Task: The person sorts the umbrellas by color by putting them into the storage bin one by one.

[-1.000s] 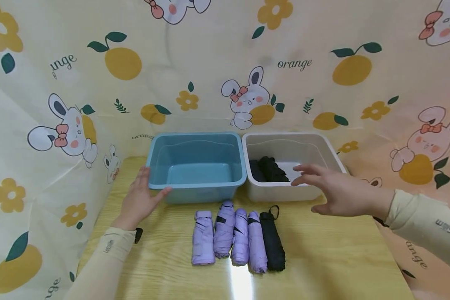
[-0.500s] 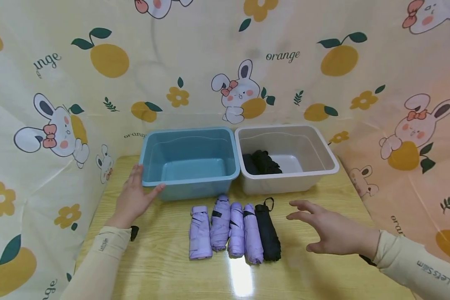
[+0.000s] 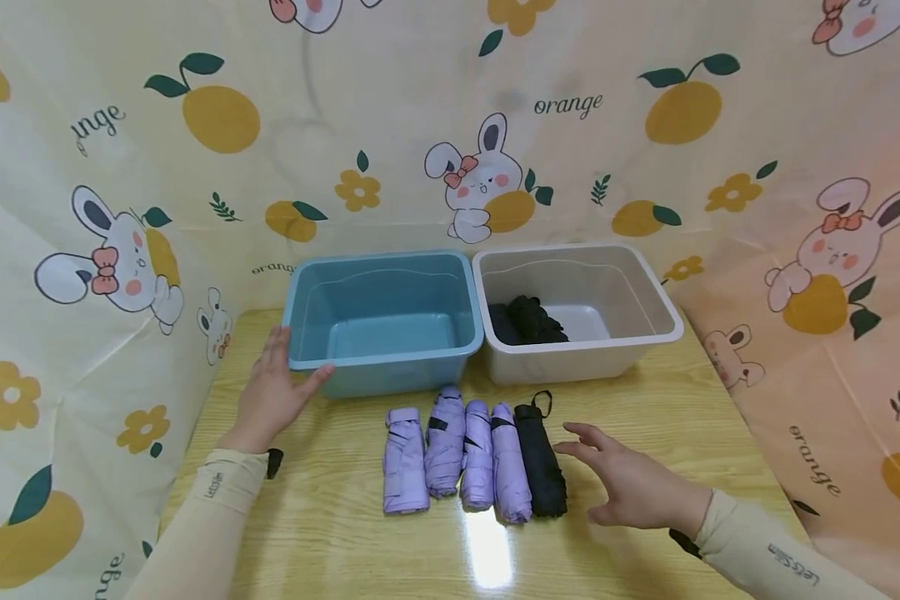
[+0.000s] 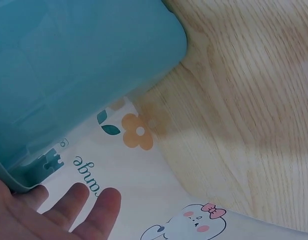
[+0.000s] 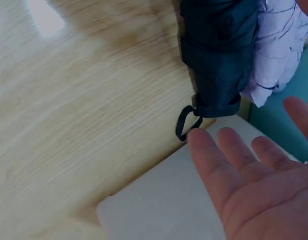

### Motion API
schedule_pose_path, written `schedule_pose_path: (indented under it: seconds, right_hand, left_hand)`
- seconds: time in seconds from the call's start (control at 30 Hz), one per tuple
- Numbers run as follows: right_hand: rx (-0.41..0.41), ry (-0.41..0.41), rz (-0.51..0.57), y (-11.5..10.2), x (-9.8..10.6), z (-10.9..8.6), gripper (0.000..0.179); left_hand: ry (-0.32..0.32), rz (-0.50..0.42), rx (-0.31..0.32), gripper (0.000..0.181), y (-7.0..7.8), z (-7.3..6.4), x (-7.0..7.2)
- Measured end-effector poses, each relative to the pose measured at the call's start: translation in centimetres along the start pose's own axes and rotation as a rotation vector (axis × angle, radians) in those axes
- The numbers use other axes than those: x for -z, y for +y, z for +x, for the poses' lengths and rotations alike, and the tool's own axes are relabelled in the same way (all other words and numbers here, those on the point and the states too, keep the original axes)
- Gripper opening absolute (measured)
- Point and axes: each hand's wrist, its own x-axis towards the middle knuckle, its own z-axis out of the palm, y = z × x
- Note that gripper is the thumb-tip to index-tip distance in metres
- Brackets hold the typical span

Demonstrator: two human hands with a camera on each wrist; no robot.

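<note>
My left hand (image 3: 273, 398) rests at the near left corner of the blue bin (image 3: 390, 377), fingers along its side and thumb toward the front rim. In the left wrist view, fingertips sit by the bin's rim (image 4: 11, 184). My right hand (image 3: 626, 483) hovers just right of a folded black umbrella (image 3: 542, 467), fingers spread and holding nothing. That umbrella has a wrist loop (image 5: 182, 122), close to my fingertips in the right wrist view. Left of it lie several folded purple umbrellas (image 3: 510, 467) in a row, the leftmost one (image 3: 405, 467) slightly apart.
A whitish bin (image 3: 570, 365) stands right of the blue one, holding dark folded umbrellas (image 3: 532, 321) at its left end. Both bins are at the back of the wooden table (image 3: 330, 533), before a patterned cloth backdrop (image 3: 390, 83).
My right hand has come down from over the whitish bin's front rim to beside the black umbrella, moving left and nearer to me. My left hand stays at the blue bin.
</note>
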Motion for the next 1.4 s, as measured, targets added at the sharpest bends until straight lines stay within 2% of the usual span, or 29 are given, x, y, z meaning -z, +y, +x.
schedule_pose_path:
  seconds: [0.2,0.43,0.73,0.97,1.4]
  right_hand:
    - [-0.030,0.004,0.026,0.7,-1.4,1.5,0.091]
    - [-0.025,-0.012,0.107,1.3,-3.2,2.7,0.099]
    - [-0.080,-0.019,0.067,1.9,-5.6,4.0,0.109]
    - [-0.118,-0.007,0.038,2.2,-6.5,4.4,0.117]
    - [-0.067,-0.008,0.035,2.0,-6.8,4.7,0.118]
  left_hand:
    - [-0.010,0.002,0.004,0.108,-0.1,0.0,0.1]
    - [-0.005,-0.004,0.001,0.108,0.0,0.1,0.1]
    - [0.002,-0.012,-0.006,0.107,0.3,0.1,0.2]
    - [0.005,-0.013,-0.004,0.105,0.5,0.0,0.3]
    - [0.003,-0.028,-0.011,0.105,0.3,0.0,0.2]
